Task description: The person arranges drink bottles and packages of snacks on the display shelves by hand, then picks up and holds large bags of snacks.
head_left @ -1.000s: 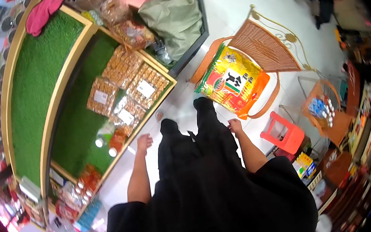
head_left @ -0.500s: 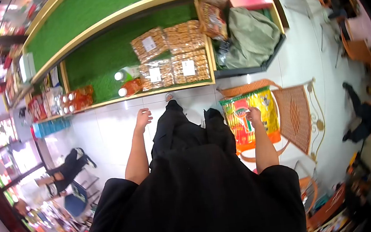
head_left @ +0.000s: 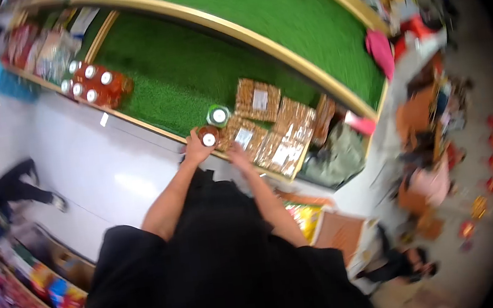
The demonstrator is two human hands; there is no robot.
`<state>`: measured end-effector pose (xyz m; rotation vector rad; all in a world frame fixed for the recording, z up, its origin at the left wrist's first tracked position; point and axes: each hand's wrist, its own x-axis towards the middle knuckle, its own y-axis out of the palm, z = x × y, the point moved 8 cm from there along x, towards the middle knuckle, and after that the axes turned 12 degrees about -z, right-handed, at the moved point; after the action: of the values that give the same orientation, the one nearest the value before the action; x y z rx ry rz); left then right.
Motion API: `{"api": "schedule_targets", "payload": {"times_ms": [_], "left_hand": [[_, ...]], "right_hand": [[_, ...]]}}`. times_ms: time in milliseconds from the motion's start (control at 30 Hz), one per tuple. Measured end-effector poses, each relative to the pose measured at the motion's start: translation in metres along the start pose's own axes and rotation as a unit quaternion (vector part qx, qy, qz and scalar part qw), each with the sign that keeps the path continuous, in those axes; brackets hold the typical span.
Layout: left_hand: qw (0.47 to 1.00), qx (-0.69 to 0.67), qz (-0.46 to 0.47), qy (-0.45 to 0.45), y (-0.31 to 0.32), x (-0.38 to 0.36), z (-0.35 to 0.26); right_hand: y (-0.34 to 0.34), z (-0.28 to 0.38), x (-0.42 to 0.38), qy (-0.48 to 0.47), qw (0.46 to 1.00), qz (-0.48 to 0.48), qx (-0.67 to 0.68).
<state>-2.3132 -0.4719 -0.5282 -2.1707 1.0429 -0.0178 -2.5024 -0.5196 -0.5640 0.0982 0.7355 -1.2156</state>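
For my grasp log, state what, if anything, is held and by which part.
The left hand seems to grip the reddish bottle by its side, below the cap; whether the right hand holds anything is unclear.

From the view's middle, eight bottles show: six in a pack (head_left: 100,89) at 10 o'clock, a red bottle (head_left: 209,137) nearer at 10, and a green-ringed bottle (head_left: 218,116) at 11. Four snack packs (head_left: 259,100) lie between 12 and 5. There is one pink cloth (head_left: 379,54) at 2, one grey-green bag (head_left: 344,149) at 3, and one yellow bag (head_left: 305,218) at 5.
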Motion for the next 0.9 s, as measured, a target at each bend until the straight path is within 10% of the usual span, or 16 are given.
{"api": "schedule_targets", "payload": {"times_ms": [267, 333, 500, 667, 767, 900], "left_hand": [[0.985, -0.107, 0.127, 0.041, 0.01, 0.033, 0.024], [0.983, -0.096, 0.157, 0.029, -0.009, 0.04, 0.026], [0.981, -0.126, 0.148, -0.007, -0.086, 0.061, 0.037], [0.99, -0.137, -0.029, -0.001, -0.165, 0.102, 0.059], [0.974, -0.1, -0.189, 0.072, -0.209, 0.137, 0.088], [0.982, -0.07, -0.173, 0.04, -0.249, 0.167, 0.104]], "right_hand": [[0.086, 0.05, 0.03, -0.122, 0.99, 0.063, -0.034], [0.101, 0.037, 0.04, -0.027, 0.974, 0.104, -0.198], [0.177, 0.118, -0.004, 0.083, 0.98, 0.127, -0.13], [0.267, 0.139, 0.02, 0.034, 0.993, 0.074, -0.089], [0.328, 0.182, 0.008, 0.04, 0.971, 0.237, -0.015], [0.341, 0.236, -0.021, 0.086, 0.95, 0.299, 0.032]]}}
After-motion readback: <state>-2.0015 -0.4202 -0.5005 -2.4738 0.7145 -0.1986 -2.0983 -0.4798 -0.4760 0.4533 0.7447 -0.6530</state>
